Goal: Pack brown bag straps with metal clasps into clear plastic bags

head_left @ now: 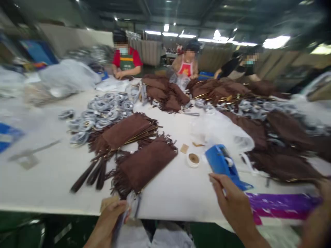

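Note:
At the table's front edge, my left hand (113, 210) is closed around a small tan card (109, 202) and a crumpled clear plastic piece (132, 203) with a greyish strip. Just beyond it lies a dark brown fringed bag (148, 163), flat on the table. My right hand (232, 203) is raised over the table, thumb and fingers pinched together; whatever they hold is too small to make out. Close in front of that hand stands a blue tape dispenser (222, 162). A roll of tape (193, 159) lies left of the dispenser.
More brown bags (124, 132) and coiled grey straps (108, 108) are piled behind. Dark tassels or handles (90, 175) lie left. A purple packet (284, 205) is at right, beside another person's blurred arm (319, 213). Several co-workers (126, 60) work across the table.

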A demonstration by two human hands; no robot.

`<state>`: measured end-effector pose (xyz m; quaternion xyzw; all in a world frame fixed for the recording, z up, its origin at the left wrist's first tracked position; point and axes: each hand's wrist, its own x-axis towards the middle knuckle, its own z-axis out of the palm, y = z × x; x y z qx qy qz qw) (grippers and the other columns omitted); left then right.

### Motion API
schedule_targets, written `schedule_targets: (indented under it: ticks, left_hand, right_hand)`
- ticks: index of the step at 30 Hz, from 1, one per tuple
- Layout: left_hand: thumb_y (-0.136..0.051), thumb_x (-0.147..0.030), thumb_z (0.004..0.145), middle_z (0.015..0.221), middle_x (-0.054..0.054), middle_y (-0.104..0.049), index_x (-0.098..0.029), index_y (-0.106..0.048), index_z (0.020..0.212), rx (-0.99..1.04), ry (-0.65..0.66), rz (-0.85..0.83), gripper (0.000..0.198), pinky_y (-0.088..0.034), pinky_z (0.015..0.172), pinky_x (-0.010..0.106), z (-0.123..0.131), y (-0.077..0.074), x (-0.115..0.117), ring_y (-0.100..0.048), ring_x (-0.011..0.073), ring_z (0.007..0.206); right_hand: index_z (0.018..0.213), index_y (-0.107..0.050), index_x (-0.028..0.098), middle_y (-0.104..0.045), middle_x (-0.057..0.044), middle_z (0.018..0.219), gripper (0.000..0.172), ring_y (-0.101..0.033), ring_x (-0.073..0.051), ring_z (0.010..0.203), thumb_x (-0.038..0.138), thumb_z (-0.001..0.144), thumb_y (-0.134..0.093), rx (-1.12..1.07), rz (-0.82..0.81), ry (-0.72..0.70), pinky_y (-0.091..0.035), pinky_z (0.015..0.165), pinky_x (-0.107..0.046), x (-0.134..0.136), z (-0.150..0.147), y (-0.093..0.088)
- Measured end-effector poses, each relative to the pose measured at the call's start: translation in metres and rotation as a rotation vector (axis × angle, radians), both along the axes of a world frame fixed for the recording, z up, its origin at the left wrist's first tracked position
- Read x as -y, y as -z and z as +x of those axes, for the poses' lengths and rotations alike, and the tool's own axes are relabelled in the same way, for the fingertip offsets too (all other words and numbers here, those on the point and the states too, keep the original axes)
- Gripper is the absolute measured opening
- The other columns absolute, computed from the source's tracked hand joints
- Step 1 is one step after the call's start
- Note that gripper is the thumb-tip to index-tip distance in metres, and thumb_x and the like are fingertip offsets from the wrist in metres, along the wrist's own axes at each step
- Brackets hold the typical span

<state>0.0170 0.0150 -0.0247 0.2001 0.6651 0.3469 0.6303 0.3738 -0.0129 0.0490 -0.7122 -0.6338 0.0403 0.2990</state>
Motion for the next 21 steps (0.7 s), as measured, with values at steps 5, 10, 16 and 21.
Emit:
schedule_targets:
  ticks: [5, 10, 16, 21]
  left_hand:
    - [-0.072, -0.025, 0.061, 0.059, 0.003, -0.064, -0.014, -0.056, 0.074, 0.000, -0.014, 0.102, 0.023, -0.042, 0.045, 0.022, -0.028, -0.006, 0.016, -0.053, 0.0130, 0.048]
    - [-0.064, -0.022, 0.063, 0.053, 0.000, -0.061, -0.018, -0.048, 0.065, -0.022, 0.122, 0.247, 0.017, -0.035, 0.042, 0.021, -0.029, -0.009, 0.005, -0.048, 0.0111, 0.042]
    - [-0.070, -0.029, 0.064, 0.054, 0.001, -0.062, -0.018, -0.051, 0.074, -0.046, 0.160, 0.217, 0.025, -0.036, 0.043, 0.022, -0.037, -0.001, 0.003, -0.051, 0.0131, 0.044]
    - [-0.062, -0.054, 0.078, 0.071, 0.008, -0.067, -0.016, -0.056, 0.084, 0.089, 0.195, 0.139, 0.039, -0.044, 0.053, 0.024, -0.053, -0.014, 0.016, -0.061, 0.0179, 0.060]
  right_hand:
    - [0.118, -0.057, 0.028, -0.062, -0.004, 0.105, 0.031, -0.058, -0.016, 0.096, 0.017, 0.094, -0.040, -0.130, -0.232, -0.780, -0.045, 0.083, -0.025, -0.033, -0.161, 0.028]
    - [0.101, -0.063, 0.024, -0.059, -0.003, 0.093, 0.016, -0.056, -0.016, 0.083, 0.022, 0.089, -0.052, 0.146, -0.230, -1.025, -0.042, 0.068, -0.023, -0.067, -0.223, 0.039]
    - [0.079, -0.064, 0.019, -0.058, -0.002, 0.084, 0.019, -0.053, -0.015, 0.075, 0.017, 0.089, -0.048, 0.173, -0.288, -1.100, -0.036, 0.063, -0.022, -0.086, -0.224, 0.059]
    - [0.077, -0.062, 0.018, -0.056, 0.000, 0.083, 0.020, -0.052, -0.013, 0.075, 0.016, 0.089, -0.046, 0.029, -0.350, -1.098, -0.034, 0.063, -0.022, -0.087, -0.223, 0.063]
